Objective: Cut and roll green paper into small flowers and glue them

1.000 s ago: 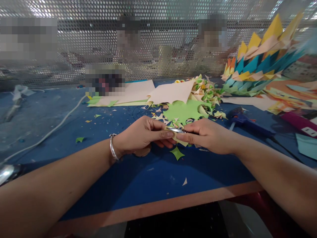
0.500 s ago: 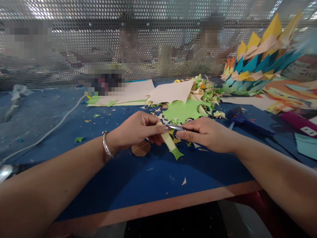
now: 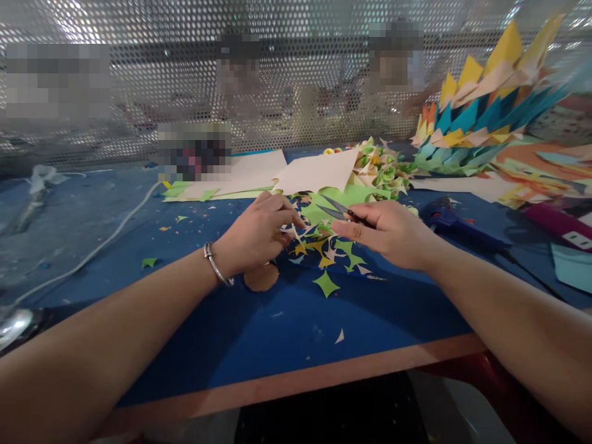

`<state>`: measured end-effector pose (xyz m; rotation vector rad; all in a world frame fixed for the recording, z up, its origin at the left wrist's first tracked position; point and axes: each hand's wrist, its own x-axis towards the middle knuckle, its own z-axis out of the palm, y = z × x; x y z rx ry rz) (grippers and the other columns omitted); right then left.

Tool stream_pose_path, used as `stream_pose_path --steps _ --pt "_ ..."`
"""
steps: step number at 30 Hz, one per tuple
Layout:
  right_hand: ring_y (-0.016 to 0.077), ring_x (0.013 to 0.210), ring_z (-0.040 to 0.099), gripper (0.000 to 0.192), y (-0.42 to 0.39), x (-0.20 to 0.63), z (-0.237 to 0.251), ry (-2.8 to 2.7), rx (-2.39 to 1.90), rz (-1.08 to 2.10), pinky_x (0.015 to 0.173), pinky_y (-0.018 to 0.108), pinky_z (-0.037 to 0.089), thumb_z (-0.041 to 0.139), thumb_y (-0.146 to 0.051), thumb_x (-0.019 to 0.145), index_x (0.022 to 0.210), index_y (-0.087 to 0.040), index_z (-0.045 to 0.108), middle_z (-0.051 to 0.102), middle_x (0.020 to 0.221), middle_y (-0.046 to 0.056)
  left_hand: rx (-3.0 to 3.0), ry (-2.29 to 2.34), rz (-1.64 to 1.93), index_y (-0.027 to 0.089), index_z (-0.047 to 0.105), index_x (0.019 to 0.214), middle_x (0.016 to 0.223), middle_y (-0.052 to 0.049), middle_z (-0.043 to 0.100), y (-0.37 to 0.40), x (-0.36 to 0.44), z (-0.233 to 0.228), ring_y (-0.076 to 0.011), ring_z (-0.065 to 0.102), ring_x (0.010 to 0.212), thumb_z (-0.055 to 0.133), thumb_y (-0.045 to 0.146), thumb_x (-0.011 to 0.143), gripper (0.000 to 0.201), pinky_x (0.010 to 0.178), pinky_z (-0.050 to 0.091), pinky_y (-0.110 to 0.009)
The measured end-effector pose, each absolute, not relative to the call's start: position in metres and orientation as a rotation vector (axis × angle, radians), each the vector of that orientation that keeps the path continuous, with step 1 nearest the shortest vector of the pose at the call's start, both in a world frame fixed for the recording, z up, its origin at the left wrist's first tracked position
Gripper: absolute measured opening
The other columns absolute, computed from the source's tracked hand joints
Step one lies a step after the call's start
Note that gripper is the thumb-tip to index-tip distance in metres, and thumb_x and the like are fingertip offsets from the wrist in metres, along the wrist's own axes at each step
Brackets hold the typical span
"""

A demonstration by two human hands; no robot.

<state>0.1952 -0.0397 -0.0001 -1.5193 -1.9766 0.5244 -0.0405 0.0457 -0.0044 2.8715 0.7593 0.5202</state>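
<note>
My right hand (image 3: 388, 231) is closed around a pair of scissors (image 3: 340, 211), whose blades stand apart and point to the left. My left hand (image 3: 263, 231), with a silver bangle at the wrist, is over the left side of the cut paper scraps (image 3: 324, 250). Its fingers are bent and apart, and no strip shows in them; the undersides of the fingertips are partly hidden. Just below this hand lies a round brown cardboard disc (image 3: 261, 277). A green four-pointed scrap (image 3: 327, 284) lies nearer the table's front edge.
White sheets (image 3: 319, 171) and a heap of curled cuttings (image 3: 382, 166) lie behind my hands. To the right are a blue glue gun (image 3: 462, 227), a purple power strip (image 3: 555, 225) and a layered paper model (image 3: 481, 117). A white cord (image 3: 102, 250) crosses the left side. Perforated metal (image 3: 300, 61) stands behind.
The pale yellow strip is no longer in my left hand, which has turned palm down and moved slightly left. The scissors have moved away from the left hand and their blades have opened.
</note>
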Motion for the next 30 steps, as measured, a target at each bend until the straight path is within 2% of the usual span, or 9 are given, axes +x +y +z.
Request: stream_pose_path --steps 8,13,19,30 --pt "0.0083 0.048 0.027 0.058 -0.038 0.195 -0.002 -2.037 -1.579 0.485 0.049 0.028 0.020 0.053 -0.068 0.090 0.061 -0.022 0.036 0.027 0.054 -0.007 2.870 0.730 0.356 0.018 0.069 0.092 0.098 -0.008 0.065 0.054 -0.039 -0.005 -0.0231 0.057 0.100 0.057 0.016 0.087 0.013 0.098 0.039 -0.041" --pt "0.0092 0.048 0.032 0.055 -0.035 0.195 -0.006 -2.126 -1.663 0.423 0.050 0.028 0.021 0.055 -0.065 0.090 0.062 -0.022 0.036 0.034 0.053 -0.005 2.882 0.706 0.281 0.017 0.067 0.087 0.093 -0.006 0.065 0.050 -0.038 0.001 -0.0217 0.057 0.096 0.056 0.012 0.086 0.013 0.094 0.040 -0.037" --pt "0.0119 0.049 0.042 0.055 -0.037 0.195 -0.005 -2.216 -1.798 0.400 0.051 0.029 0.024 0.054 -0.070 0.088 0.065 -0.021 0.046 0.046 0.053 -0.002 2.881 0.702 0.284 0.015 0.066 0.093 0.097 -0.009 0.067 0.043 -0.043 0.002 -0.0219 0.059 0.094 0.053 0.015 0.091 0.013 0.088 0.044 -0.035" --pt "0.0175 0.058 0.049 0.037 -0.044 0.177 0.004 -2.308 -2.070 0.138 0.054 0.028 0.027 0.060 -0.055 0.088 0.074 -0.022 0.052 0.056 0.061 0.001 2.886 0.768 0.310 0.016 0.073 0.099 0.103 -0.007 0.072 0.042 -0.044 0.000 -0.0213 0.062 0.102 0.057 0.014 0.091 0.018 0.093 0.045 -0.033"
